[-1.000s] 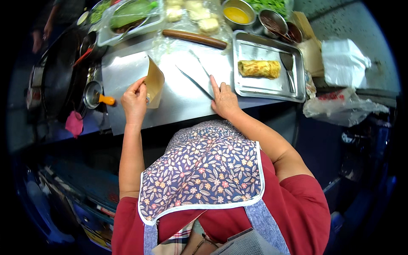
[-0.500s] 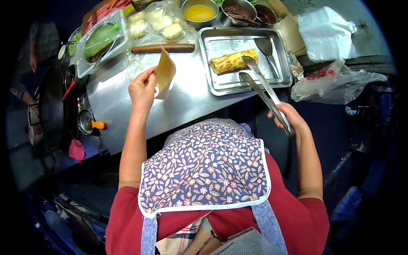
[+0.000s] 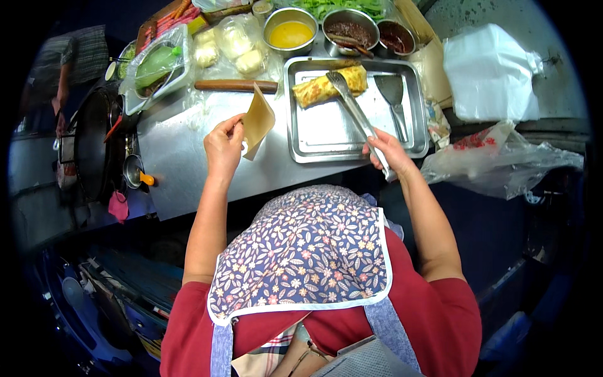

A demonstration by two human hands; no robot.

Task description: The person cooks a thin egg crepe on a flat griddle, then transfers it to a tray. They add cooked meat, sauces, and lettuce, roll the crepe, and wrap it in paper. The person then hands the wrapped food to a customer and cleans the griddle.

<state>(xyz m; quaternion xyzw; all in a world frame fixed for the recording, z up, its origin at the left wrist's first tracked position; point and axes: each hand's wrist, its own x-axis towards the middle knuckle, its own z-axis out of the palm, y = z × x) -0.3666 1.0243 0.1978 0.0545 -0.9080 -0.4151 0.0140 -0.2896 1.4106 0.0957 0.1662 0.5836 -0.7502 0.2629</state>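
- As is seen in the head view, a brown paper bag (image 3: 260, 116) is pinched in the narrow grip of the left hand (image 3: 223, 147), above the surface (image 3: 182, 163).
- Metal tongs (image 3: 358, 113) are held in the grip of the right hand (image 3: 391, 154); their tips are placed over a browned yellow roll (image 3: 311, 92), though whether it is clamped cannot be told.
- The roll is contained in the upper left part of a steel tray (image 3: 317, 135), near a spatula (image 3: 391, 91).
- Beyond the tray, yellow liquid (image 3: 290, 36) is held in a metal bowl (image 3: 289, 52), brown paste (image 3: 348, 30) in a second bowl (image 3: 333, 46) and reddish sauce (image 3: 396, 43) in a third.
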